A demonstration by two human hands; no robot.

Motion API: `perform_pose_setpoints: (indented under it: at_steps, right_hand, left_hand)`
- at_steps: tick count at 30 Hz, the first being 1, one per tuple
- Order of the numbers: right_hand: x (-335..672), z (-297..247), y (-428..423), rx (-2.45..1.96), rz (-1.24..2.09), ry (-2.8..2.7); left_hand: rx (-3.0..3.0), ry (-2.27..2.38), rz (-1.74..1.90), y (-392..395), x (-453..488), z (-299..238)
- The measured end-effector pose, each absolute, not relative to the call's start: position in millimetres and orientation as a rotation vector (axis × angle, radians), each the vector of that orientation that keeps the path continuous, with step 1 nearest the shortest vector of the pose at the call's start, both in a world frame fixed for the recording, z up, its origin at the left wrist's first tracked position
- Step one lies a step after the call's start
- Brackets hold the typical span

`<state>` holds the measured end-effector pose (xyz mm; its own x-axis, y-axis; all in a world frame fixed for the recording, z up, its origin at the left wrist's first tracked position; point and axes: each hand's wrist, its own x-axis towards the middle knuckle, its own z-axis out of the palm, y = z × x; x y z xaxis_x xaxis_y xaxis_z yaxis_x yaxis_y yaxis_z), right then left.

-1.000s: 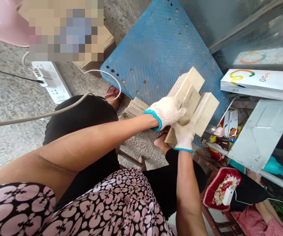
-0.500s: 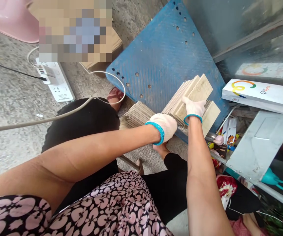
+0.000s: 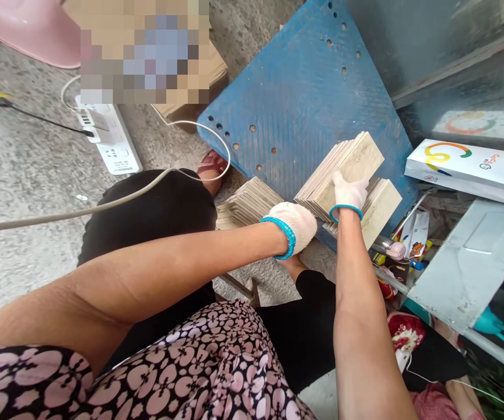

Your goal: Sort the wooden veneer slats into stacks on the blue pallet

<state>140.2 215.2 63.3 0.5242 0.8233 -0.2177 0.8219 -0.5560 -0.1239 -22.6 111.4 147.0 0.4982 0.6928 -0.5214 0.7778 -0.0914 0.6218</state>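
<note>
A stack of thin beige slabs (image 3: 359, 157) leans on a blue perforated board (image 3: 296, 99). My right hand (image 3: 349, 191), in a white glove, lies flat on the top slab with its fingers stretched out. My left hand (image 3: 294, 224), also gloved, is curled at the near left corner of that stack; its fingers are hidden under the glove's back. A second slab stack (image 3: 385, 201) sits just to the right, and a fanned pile of slabs (image 3: 252, 201) lies to the left, by my knee.
A white power strip (image 3: 112, 143) and grey cable (image 3: 59, 213) lie on the concrete floor at left. White printed boxes (image 3: 466, 166) and a grey metal sheet (image 3: 466, 262) stand at right. Small coloured items (image 3: 405, 245) crowd below the slabs.
A second ago both hands held a slab in front of the stacks. The right hand set it on the stack and now rests flat on it; the left hand dropped to the stack's corner.
</note>
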Motion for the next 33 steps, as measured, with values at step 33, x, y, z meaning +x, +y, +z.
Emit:
perform_pose_setpoints:
  at_steps: [33]
  right_hand:
    - [176.8,42.6,77.1,-2.385,0.985,-2.502]
  left_hand:
    - [1.841,1.335,-0.159,147.4,-36.5,139.0]
